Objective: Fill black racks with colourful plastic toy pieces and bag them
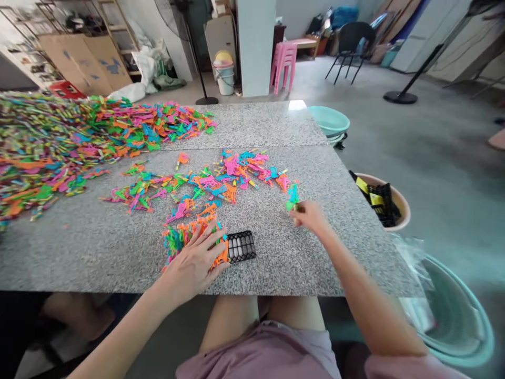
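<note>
My left hand [197, 255] lies with fingers spread over a packed row of colourful plastic toy guns [173, 239]. These sit in or beside a black lattice tray [248, 245], whose right end shows bare slots; the rest is hidden under the toys and my hand. Farther right, my right hand [310, 216] pinches a green toy gun [291, 204] just above the granite tabletop. A blue piece is right beside it, and I cannot tell whether it is held too. Beyond both hands, a loose scatter of pink, orange, blue and green toy guns [213, 184] covers the table's middle.
A large heap of similar toys [79, 142] fills the table's left side. Off the right edge stand a teal basin [329, 120], a pink tub [402, 210] of black trays, and a big green basin [465, 310] with plastic bags. Someone's leg [74, 316] shows at lower left.
</note>
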`<act>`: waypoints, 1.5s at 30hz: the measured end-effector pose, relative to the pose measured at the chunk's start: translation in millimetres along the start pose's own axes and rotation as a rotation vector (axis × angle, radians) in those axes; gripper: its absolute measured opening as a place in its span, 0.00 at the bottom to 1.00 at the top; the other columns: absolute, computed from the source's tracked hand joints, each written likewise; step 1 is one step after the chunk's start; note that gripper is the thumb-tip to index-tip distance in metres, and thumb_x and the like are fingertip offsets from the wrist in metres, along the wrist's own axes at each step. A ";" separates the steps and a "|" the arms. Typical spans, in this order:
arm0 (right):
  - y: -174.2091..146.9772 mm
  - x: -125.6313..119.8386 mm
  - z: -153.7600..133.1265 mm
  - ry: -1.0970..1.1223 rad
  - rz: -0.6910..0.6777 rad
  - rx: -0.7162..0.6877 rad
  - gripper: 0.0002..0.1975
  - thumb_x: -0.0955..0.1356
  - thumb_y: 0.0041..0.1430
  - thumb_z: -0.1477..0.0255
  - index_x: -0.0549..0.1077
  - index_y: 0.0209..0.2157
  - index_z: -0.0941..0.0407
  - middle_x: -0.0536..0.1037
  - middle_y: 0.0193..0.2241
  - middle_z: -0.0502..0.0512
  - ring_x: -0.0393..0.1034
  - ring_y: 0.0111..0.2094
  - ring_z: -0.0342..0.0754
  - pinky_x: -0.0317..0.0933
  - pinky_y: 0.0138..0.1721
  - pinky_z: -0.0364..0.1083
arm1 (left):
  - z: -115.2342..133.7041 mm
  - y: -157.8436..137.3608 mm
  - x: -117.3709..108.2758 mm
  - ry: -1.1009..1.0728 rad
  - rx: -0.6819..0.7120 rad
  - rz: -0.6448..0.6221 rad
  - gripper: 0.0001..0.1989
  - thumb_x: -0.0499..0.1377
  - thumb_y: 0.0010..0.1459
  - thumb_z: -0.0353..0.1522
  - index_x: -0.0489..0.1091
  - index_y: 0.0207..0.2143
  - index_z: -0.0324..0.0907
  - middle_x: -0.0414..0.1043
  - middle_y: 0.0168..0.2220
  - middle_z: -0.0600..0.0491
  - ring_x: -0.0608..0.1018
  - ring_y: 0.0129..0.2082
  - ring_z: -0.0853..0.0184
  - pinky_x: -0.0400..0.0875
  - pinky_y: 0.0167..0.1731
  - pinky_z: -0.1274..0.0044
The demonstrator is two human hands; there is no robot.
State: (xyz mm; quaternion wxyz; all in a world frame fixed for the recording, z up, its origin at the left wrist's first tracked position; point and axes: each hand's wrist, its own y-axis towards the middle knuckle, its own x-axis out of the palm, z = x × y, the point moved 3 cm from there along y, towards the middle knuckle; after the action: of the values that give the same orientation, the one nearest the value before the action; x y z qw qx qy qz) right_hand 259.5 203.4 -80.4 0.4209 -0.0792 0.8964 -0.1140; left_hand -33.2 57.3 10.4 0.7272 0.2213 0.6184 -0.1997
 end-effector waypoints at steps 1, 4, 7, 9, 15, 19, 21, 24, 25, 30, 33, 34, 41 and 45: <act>-12.3 16.4 -11.7 0.118 -0.041 -0.088 0.05 0.68 0.57 0.71 0.75 0.32 0.57 0.78 0.24 0.50 0.74 0.23 0.44 0.61 0.26 0.41 | 0.7 0.4 -0.4 -0.008 -0.008 -0.004 0.13 0.54 0.65 0.36 0.72 0.47 0.42 0.65 0.61 0.45 0.56 0.68 0.47 0.55 0.63 0.50; -45.6 71.7 -58.0 0.318 -0.148 -0.299 0.03 0.68 0.53 0.76 0.74 0.32 0.55 0.79 0.27 0.49 0.75 0.28 0.44 0.65 0.30 0.41 | 1.8 1.1 -0.8 -0.002 -0.017 -0.022 0.12 0.53 0.66 0.36 0.72 0.47 0.42 0.63 0.62 0.45 0.53 0.68 0.47 0.53 0.64 0.49; -55.3 108.5 -99.7 0.312 -0.171 -0.436 0.06 0.70 0.52 0.77 0.74 0.34 0.56 0.80 0.31 0.50 0.75 0.33 0.45 0.66 0.36 0.41 | 2.4 1.4 -0.9 0.017 -0.014 -0.043 0.12 0.52 0.66 0.36 0.71 0.47 0.42 0.62 0.63 0.45 0.52 0.69 0.46 0.55 0.63 0.49; -51.6 116.7 -116.1 0.203 -0.161 -0.493 0.06 0.69 0.54 0.76 0.74 0.36 0.56 0.81 0.32 0.52 0.76 0.35 0.46 0.66 0.39 0.42 | 2.7 1.5 -1.0 0.016 -0.017 -0.043 0.12 0.52 0.67 0.36 0.71 0.47 0.42 0.61 0.63 0.45 0.52 0.69 0.46 0.56 0.63 0.49; -42.1 104.5 -138.3 -0.208 -0.160 -0.523 0.11 0.67 0.56 0.74 0.76 0.42 0.56 0.81 0.35 0.60 0.77 0.40 0.55 0.66 0.40 0.46 | 4.1 0.7 -1.0 -0.010 -0.010 0.035 0.11 0.55 0.65 0.34 0.72 0.46 0.42 0.62 0.62 0.44 0.55 0.68 0.47 0.53 0.65 0.52; -51.4 109.6 -149.2 -0.259 -0.208 -0.560 0.12 0.64 0.61 0.74 0.77 0.42 0.55 0.81 0.37 0.59 0.77 0.40 0.54 0.67 0.40 0.46 | 7.0 0.8 -2.9 0.081 0.074 0.110 0.14 0.55 0.64 0.30 0.71 0.52 0.43 0.60 0.64 0.44 0.57 0.68 0.49 0.50 0.66 0.53; -54.6 116.7 -147.6 -0.231 -0.204 -0.558 0.13 0.64 0.62 0.74 0.76 0.45 0.53 0.81 0.38 0.57 0.76 0.41 0.52 0.67 0.41 0.46 | 7.7 1.3 -2.2 0.114 0.121 0.105 0.13 0.54 0.64 0.30 0.72 0.50 0.42 0.62 0.63 0.45 0.60 0.66 0.51 0.53 0.65 0.54; -42.8 113.1 -135.4 -0.174 -0.222 -0.628 0.18 0.67 0.58 0.76 0.73 0.51 0.52 0.80 0.42 0.55 0.74 0.45 0.50 0.66 0.46 0.45 | 5.6 1.6 -0.5 0.099 0.113 0.087 0.11 0.53 0.65 0.32 0.74 0.43 0.41 0.66 0.61 0.45 0.62 0.65 0.51 0.59 0.63 0.57; -33.3 103.6 -128.5 -0.160 -0.209 -0.671 0.21 0.69 0.57 0.76 0.72 0.53 0.52 0.79 0.46 0.55 0.73 0.49 0.49 0.64 0.49 0.45 | 4.5 1.5 0.0 0.082 0.097 0.084 0.11 0.53 0.65 0.32 0.74 0.43 0.41 0.66 0.61 0.45 0.62 0.66 0.51 0.60 0.63 0.57; 23.0 17.7 -65.9 -0.320 0.192 -0.336 0.21 0.64 0.65 0.71 0.67 0.59 0.56 0.67 0.59 0.64 0.59 0.61 0.55 0.55 0.60 0.55 | 2.5 0.5 0.3 0.016 0.075 0.044 0.10 0.54 0.64 0.34 0.74 0.42 0.42 0.61 0.65 0.47 0.57 0.68 0.49 0.61 0.62 0.56; 10.8 7.2 -38.4 -0.547 0.139 -0.249 0.19 0.63 0.67 0.70 0.68 0.56 0.61 0.70 0.56 0.70 0.61 0.59 0.60 0.58 0.56 0.56 | 1.1 -0.6 -0.9 0.020 0.077 0.023 0.10 0.55 0.63 0.33 0.74 0.44 0.43 0.62 0.64 0.48 0.58 0.67 0.49 0.63 0.61 0.54; 0.1 11.7 -35.3 -0.600 0.099 -0.276 0.18 0.63 0.66 0.69 0.70 0.54 0.62 0.72 0.53 0.71 0.64 0.57 0.61 0.59 0.54 0.56 | 0.4 -1.0 -1.3 0.016 0.079 0.017 0.11 0.55 0.63 0.33 0.74 0.45 0.44 0.62 0.64 0.48 0.58 0.67 0.49 0.64 0.60 0.55; -4.2 8.4 -57.6 -0.760 -0.018 -0.619 0.14 0.63 0.62 0.83 0.74 0.45 0.58 0.76 0.47 0.64 0.71 0.46 0.53 0.63 0.42 0.47 | -4.2 -1.9 -3.1 -0.069 0.046 -0.032 0.13 0.58 0.60 0.31 0.73 0.47 0.46 0.58 0.67 0.51 0.56 0.68 0.49 0.59 0.62 0.53; 30.8 -13.2 -45.3 -0.793 -0.217 -0.738 0.12 0.63 0.61 0.84 0.76 0.31 0.58 0.78 0.38 0.62 0.71 0.47 0.52 0.61 0.47 0.47 | -0.4 -1.3 -4.2 -0.075 0.035 -0.056 0.13 0.57 0.60 0.30 0.72 0.47 0.45 0.56 0.67 0.51 0.54 0.68 0.50 0.58 0.63 0.53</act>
State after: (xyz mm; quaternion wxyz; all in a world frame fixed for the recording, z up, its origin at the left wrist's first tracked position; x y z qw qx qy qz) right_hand 231.5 242.3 -50.9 0.6564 -0.3502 0.6364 0.2038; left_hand -34.9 56.4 14.4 0.7400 0.2088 0.5930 -0.2388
